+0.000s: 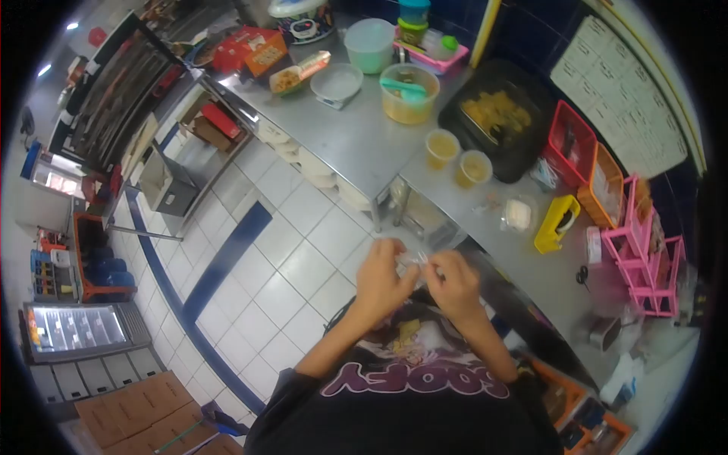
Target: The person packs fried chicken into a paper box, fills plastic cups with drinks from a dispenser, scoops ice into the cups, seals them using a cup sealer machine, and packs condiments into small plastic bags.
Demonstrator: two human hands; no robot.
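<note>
In front of my chest, my left hand (385, 277) and my right hand (455, 283) are close together, fingers pinched. Between them is a small piece of clear plastic (415, 258), possibly a little bag; its exact shape is too blurred to tell. Beyond my hands, two clear cups of yellowish liquid, a left cup (441, 149) and a right cup (473, 169), stand on the steel counter (485, 199). To their right lies a small clear packet with pale contents (519, 214). A yellow tape dispenser (556, 224) sits farther right.
Behind the cups are a black tray (464, 130) of yellowish food and a tub (410, 111) with a teal utensil. A white bowl (336, 82) stands farther left. Red (570, 140) and orange (600, 186) baskets, a pink rack (641, 254) and black scissors (582, 276) line the right side.
</note>
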